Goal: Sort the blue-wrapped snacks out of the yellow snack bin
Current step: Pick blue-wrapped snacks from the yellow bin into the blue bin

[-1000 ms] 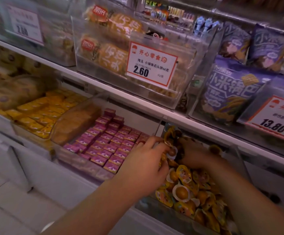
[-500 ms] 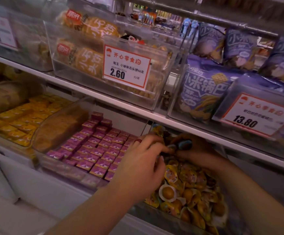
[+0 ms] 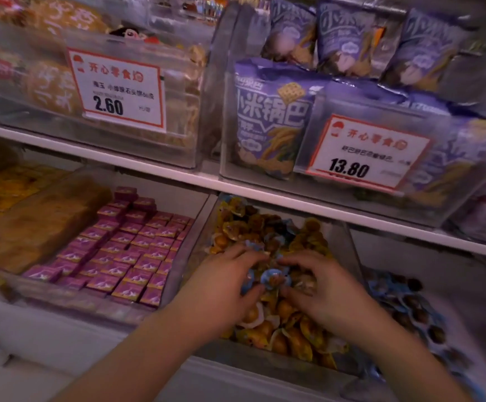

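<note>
A blue-wrapped snack (image 3: 275,279) sits on the heap in the yellow snack bin (image 3: 349,242), between both hands' fingertips. The left hand (image 3: 224,285) curls its fingers round blue wrappers at the snack's left edge; the right hand (image 3: 323,288) touches the pile beside it with bent, spread fingers. More blue-wrapped pieces fill the right-hand bin (image 3: 410,303).

The yellow snack bin (image 3: 349,242), a clear-walled tray, is sitting under the white shelf edge (image 3: 178,175), heaped with small yellow-wrapped snacks (image 3: 294,338). A round blue-wrapped snack (image 3: 275,279) is lying face up on top of the heap near its middle. More blue-wrapped pieces (image 3: 268,236) are showing among the yellow ones further back in the bin.
</note>
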Available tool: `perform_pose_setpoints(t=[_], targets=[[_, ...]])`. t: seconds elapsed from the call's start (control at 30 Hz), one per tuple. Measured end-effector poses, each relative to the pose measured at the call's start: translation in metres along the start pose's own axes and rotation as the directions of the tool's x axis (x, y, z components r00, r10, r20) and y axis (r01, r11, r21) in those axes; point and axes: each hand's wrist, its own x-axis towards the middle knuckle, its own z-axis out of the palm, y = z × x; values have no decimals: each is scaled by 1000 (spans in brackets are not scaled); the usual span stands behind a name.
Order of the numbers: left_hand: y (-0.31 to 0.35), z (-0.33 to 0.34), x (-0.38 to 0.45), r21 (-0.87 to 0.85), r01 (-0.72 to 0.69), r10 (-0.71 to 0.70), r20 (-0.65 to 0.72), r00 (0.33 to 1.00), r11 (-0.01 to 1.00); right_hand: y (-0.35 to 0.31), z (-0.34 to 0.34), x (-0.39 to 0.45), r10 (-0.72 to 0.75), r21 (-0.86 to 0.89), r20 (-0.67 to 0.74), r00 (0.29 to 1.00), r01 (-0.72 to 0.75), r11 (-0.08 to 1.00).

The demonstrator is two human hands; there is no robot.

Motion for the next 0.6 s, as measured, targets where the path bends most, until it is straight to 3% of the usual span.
perform_pose_setpoints(t=[0.13,0.27,0.4,0.6], targets=[[-3,-2,0,-123,53,-61,-65,996,991,3,-3,-4,30,22,-65,997,-29,999],[-1,-1,0,-194,79,-102,-115,988,978,9,3,2,25,-27,13,1000,-25,999],[2,-1,3,-299,119,-172,-158,972,947,8,18,8,-59,-133,86,995,70,989],[8,-10,5,-521,137,-308,-257,916,843,2,19,13,-64,-56,-120,991,57,997]])
